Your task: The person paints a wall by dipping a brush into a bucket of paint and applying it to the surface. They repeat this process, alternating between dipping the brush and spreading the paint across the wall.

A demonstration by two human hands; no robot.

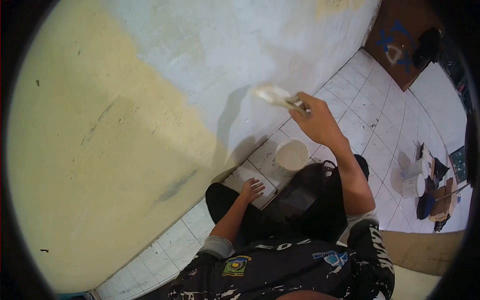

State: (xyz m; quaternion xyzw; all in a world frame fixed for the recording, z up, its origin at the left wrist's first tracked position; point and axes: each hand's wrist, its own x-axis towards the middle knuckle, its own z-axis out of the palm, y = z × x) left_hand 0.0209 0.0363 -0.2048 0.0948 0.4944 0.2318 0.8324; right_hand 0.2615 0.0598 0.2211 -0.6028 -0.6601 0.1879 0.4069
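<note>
looks like a plain indoor room with paint work in it, can't tell if it's a home or some other building tbh. giveaway is the wall (100, 150), yellow on the left of the frame with a ragged edge into a whitish coat (215, 55) up the middle. there's a whitened brush (270, 95) just above centre and a bucket (277, 160) on the floor (350, 102), which is pale marbled tile. shirt (295, 277) at the bottom is paint-spattered too. far right there's clutter, white tubs (413, 187) near some cardboard (441, 204), plus a brown panel (372, 37) with blue marks, upper right.
</note>
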